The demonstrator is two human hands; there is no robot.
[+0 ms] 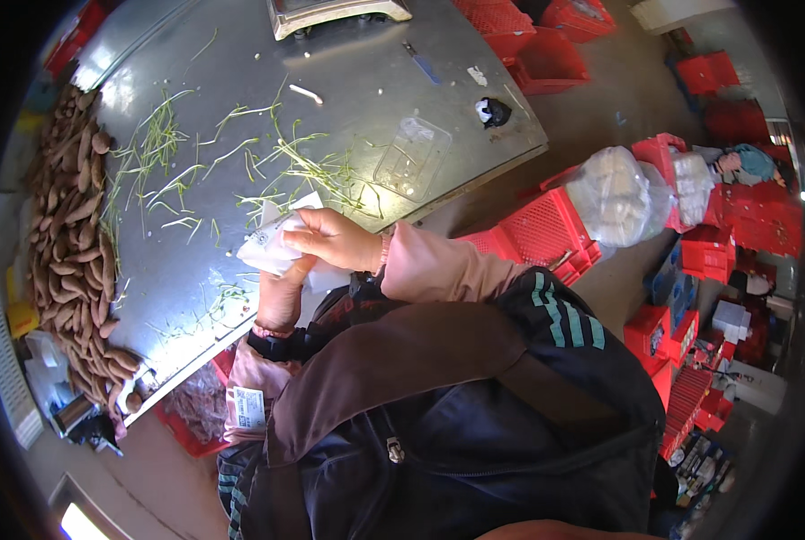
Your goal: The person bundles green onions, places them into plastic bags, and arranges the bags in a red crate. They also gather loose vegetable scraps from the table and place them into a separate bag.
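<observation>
Both my hands are together just over the near edge of a metal worktable. Between them is a folded white label sheet bearing print. My right hand pinches the sheet from above with thumb and fingers. From below, my left hand grips its lower part, with some of its fingers hidden behind the paper. Thin green vegetable stems lie scattered on the tabletop beyond the hands. A clear plastic tray rests to the right of those stems. On my left sleeve sticks a printed label.
Brown tubers, apparently sweet potatoes, are heaped along the table's left end. A weighing scale, a blue-handled knife and a crumpled black plastic bag lie farther off. Red plastic crates and a clear bulging bag stand at right.
</observation>
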